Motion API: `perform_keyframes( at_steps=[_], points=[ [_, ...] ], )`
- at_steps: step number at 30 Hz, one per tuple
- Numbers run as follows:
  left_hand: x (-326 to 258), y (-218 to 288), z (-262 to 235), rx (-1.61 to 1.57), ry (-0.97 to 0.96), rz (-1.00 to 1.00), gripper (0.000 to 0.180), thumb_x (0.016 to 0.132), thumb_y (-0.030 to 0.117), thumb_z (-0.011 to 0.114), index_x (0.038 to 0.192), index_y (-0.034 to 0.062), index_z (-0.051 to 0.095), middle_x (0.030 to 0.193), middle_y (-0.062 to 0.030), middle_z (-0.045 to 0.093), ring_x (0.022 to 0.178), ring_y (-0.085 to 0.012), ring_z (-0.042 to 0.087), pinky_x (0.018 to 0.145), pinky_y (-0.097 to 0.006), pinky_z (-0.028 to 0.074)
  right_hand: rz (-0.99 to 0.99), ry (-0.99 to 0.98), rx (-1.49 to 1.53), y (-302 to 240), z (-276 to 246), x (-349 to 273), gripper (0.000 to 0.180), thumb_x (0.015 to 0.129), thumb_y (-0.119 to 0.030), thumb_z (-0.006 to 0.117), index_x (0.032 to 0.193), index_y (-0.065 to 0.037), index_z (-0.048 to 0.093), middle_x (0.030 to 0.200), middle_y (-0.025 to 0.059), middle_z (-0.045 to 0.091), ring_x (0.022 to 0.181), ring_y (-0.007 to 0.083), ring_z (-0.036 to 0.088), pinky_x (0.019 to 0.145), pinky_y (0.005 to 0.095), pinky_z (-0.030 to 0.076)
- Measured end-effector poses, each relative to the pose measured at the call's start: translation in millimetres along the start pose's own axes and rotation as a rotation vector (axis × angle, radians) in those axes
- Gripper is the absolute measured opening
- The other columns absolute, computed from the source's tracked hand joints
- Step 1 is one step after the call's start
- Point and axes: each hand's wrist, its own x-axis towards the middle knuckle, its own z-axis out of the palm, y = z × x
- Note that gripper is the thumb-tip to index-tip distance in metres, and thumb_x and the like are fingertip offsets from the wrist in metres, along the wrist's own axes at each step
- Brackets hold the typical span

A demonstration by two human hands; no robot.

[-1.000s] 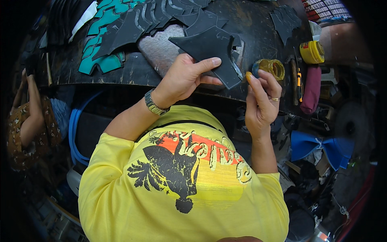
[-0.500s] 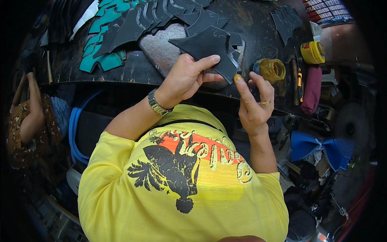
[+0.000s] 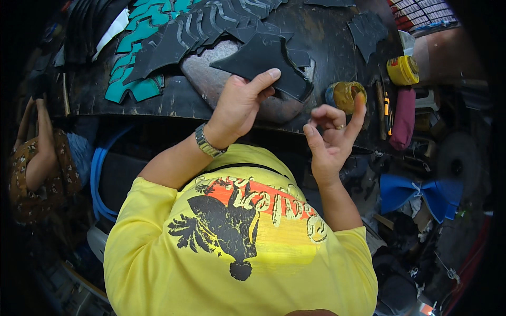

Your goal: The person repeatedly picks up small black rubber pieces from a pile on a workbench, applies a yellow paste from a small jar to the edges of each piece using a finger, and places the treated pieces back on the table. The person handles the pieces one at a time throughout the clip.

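Note:
My left hand (image 3: 238,108), wearing a metal watch, pinches a black shoe-upper piece (image 3: 255,59) between thumb and fingers. The piece looks like leather and lies tilted over a grey stone slab (image 3: 208,66). To the right, my right hand (image 3: 332,142) is raised off the table edge, holding nothing. Its thumb and index finger are spread, while the other fingers curl. The index fingertip is at an amber-smeared glue jar (image 3: 343,97); I cannot tell whether it touches the glass.
Overlapping black pieces (image 3: 197,26) and teal pieces (image 3: 138,89) cover the table's far left. A yellow container (image 3: 402,70), an orange-and-black cutter (image 3: 388,113) and a maroon roll (image 3: 403,118) sit at the right. Another person's arms (image 3: 45,142) show at far left.
My right hand has come away from the black piece's edge, its index finger stretching to the jar. The left hand still holds the piece, which has shifted slightly left and turned.

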Motion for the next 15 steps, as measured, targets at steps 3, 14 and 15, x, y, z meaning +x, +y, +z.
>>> perform_keyframes(
  at_steps=[3,14,15],
  points=[
    [-2.4,-7.1,10.0,-0.021,0.013,-0.009,0.014,0.091,0.013,0.067,0.105,0.0131,0.068,0.101,0.0029,0.069,0.092,-0.0076,0.063,0.079,-0.024,0.048,0.264,0.016,0.258,-3.3,11.6,10.0,0.092,0.082,0.008,0.064,0.153,-0.013,0.01,0.111,0.0112,0.056,0.097,0.0193,0.062,0.087,0.0323,0.05],
    [-21.0,3.1,-0.5,0.066,-0.018,-0.018,0.023,0.092,0.013,0.067,0.112,0.0008,0.065,0.101,-0.0024,0.068,0.089,-0.007,0.063,0.078,-0.021,0.05,0.347,0.208,0.389,-7.7,18.0,30.1,0.084,0.081,0.011,0.06,0.151,-0.015,0.022,0.134,0.0112,0.043,0.092,0.0156,0.063,0.077,0.0273,0.055],
    [-16.5,7.8,-5.8,0.159,-0.033,0.007,0.024,0.091,0.013,0.068,0.112,0.0005,0.065,0.1,-0.0024,0.068,0.089,-0.0069,0.063,0.078,-0.021,0.05,0.322,0.211,0.364,-9.0,15.9,29.7,0.085,0.08,0.011,0.06,0.151,-0.015,0.022,0.136,0.0109,0.041,0.093,0.0155,0.063,0.077,0.0269,0.055]
  ],
)
